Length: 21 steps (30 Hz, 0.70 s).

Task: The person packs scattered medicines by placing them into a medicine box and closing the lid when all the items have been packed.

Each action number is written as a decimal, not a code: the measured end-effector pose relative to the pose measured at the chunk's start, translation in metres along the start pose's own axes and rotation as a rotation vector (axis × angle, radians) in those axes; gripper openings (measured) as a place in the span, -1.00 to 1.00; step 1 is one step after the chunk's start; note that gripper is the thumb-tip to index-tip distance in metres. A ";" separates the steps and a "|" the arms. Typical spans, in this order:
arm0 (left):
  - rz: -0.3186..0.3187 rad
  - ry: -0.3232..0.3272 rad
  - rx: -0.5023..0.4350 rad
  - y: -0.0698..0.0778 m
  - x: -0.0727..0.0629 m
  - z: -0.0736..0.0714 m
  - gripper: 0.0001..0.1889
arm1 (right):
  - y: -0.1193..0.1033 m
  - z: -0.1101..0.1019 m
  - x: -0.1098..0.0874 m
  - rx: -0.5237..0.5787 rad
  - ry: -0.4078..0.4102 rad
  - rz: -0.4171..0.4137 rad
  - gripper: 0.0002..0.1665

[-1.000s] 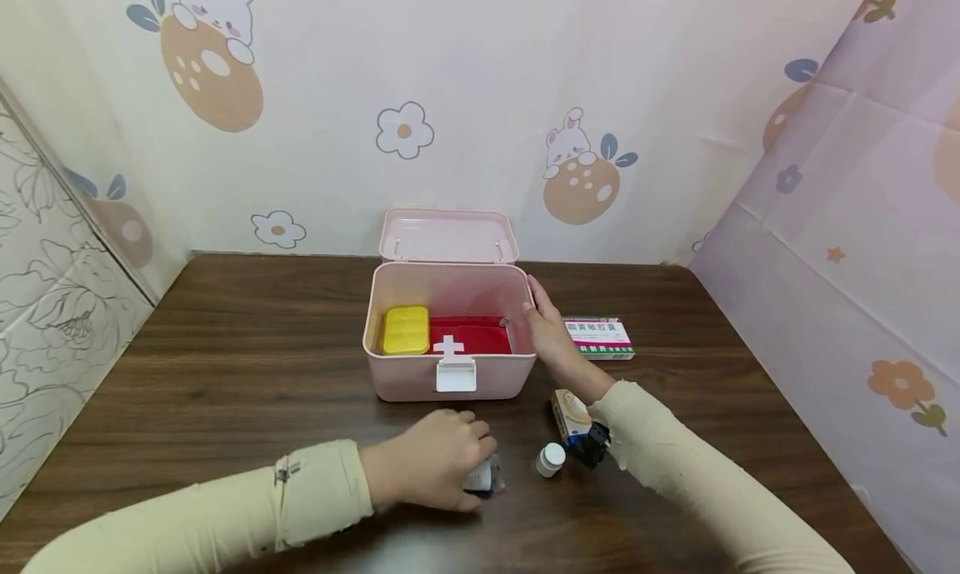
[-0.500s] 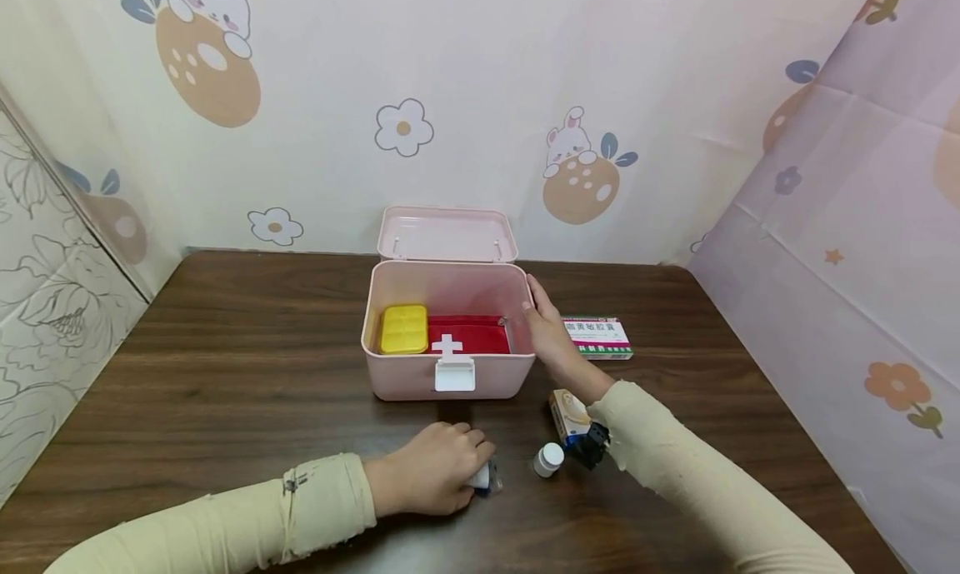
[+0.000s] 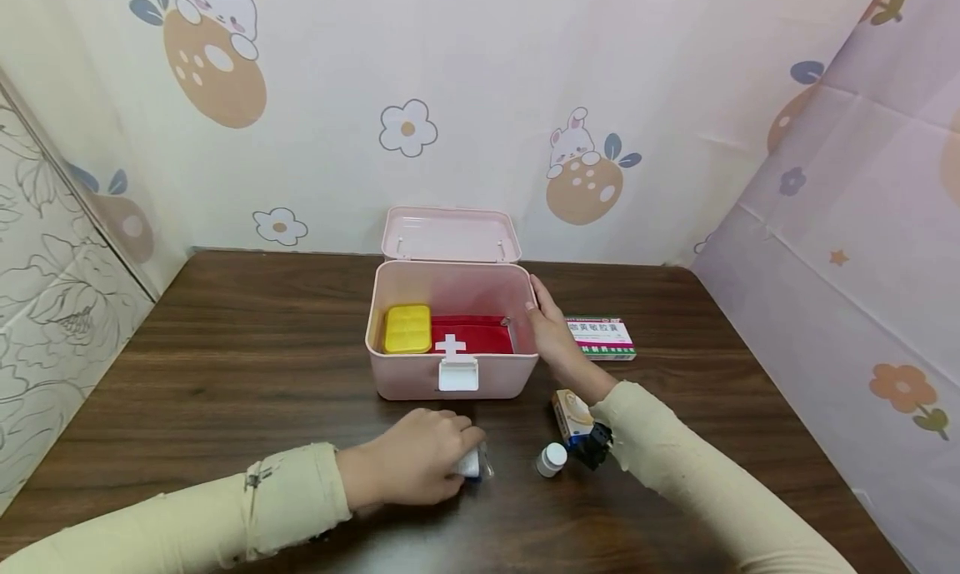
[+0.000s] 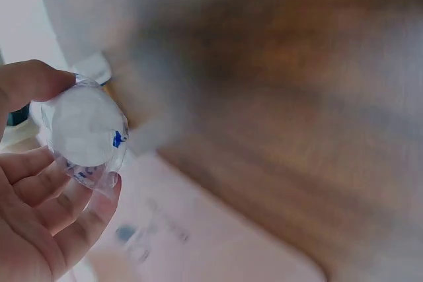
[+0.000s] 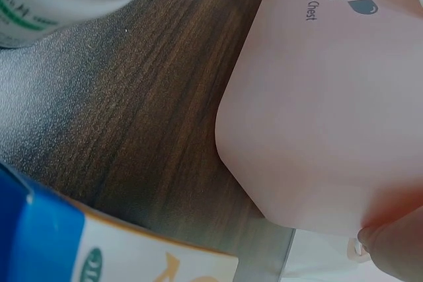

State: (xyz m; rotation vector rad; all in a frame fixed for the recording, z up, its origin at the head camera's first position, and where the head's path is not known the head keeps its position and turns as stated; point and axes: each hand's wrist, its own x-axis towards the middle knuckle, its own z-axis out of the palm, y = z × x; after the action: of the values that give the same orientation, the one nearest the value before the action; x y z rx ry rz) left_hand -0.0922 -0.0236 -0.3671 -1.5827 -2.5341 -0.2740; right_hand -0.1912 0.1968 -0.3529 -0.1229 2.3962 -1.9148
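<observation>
My left hand (image 3: 420,457) pinches a white roll in a clear plastic wrapper (image 4: 82,123) between thumb and fingertips. Blue print shows on the wrapper in the left wrist view. That hand is over the table in front of the pink medicine chest (image 3: 397,378), whose lid (image 3: 450,232) stands open at the back. Inside the chest are a yellow four-part pill box (image 3: 407,330) and a red pouch (image 3: 480,336) with a white cross. My right hand (image 3: 558,345) rests against the chest's right wall with its fingers fairly straight along it.
Right of my left hand, a white bottle (image 3: 552,459) stands on the wooden table (image 3: 255,349). Beside it lies an orange, white and blue carton (image 3: 573,413), partly behind the right wrist's camera. A white, pink and green medicine box (image 3: 603,339) lies right of the chest.
My left hand has shifted a little to the left with the wrapped roll in its fingers. The right hand and the chest stay where they were.
</observation>
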 end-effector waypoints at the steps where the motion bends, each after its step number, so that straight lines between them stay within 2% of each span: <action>1: 0.001 0.013 0.004 -0.001 -0.001 -0.006 -0.65 | 0.000 0.000 0.000 -0.003 0.000 -0.001 -0.36; 7: 0.022 0.134 0.048 -0.013 -0.004 -0.043 -0.57 | 0.001 -0.002 0.000 -0.002 0.003 -0.004 -0.36; 12: 0.036 0.296 0.073 -0.030 -0.001 -0.078 -0.56 | 0.000 -0.001 0.000 0.001 -0.004 -0.008 -0.36; 15: 0.016 0.369 0.095 -0.044 0.004 -0.095 -0.56 | -0.001 -0.001 0.000 0.005 -0.006 -0.006 -0.36; 18: -0.018 0.380 0.090 -0.059 0.011 -0.105 -0.57 | -0.001 0.000 0.000 0.009 -0.010 -0.001 -0.36; 21: -0.060 0.342 0.058 -0.072 0.016 -0.108 -0.61 | 0.000 0.000 0.000 0.011 -0.008 0.003 -0.36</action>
State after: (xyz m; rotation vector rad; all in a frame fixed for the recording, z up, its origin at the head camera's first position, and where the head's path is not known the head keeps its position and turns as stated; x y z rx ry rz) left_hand -0.1614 -0.0652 -0.2646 -1.3112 -2.3052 -0.4335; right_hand -0.1911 0.1969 -0.3526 -0.1262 2.3789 -1.9231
